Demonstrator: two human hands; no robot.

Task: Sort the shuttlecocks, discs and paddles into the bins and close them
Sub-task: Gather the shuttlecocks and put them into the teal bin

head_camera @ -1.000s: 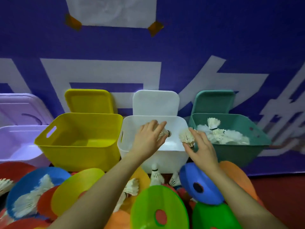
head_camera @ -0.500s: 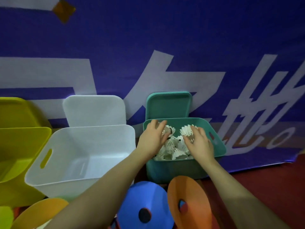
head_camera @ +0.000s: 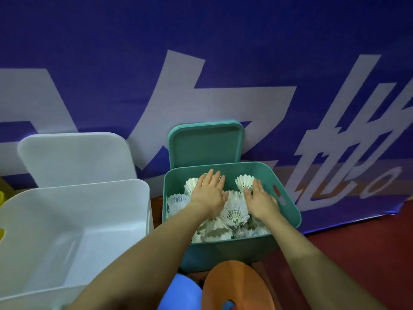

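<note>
Teal bin [head_camera: 288, 211] frame center, open, full of white shuttlecocks [head_camera: 234, 209]; lid [head_camera: 204, 144] upright behind. Orange disc [head_camera: 234, 287] bottom center; white bin [head_camera: 73, 231] left, open.

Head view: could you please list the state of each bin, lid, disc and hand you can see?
Teal bin: open, holding shuttlecocks.
Teal lid: off, propped behind its bin.
White bin: open.
White lid: off, propped behind its bin.
Left hand: flat on the shuttlecocks.
Right hand: flat on the shuttlecocks.
Orange disc: outside the bins.
Blue disc: outside the bins.
</note>
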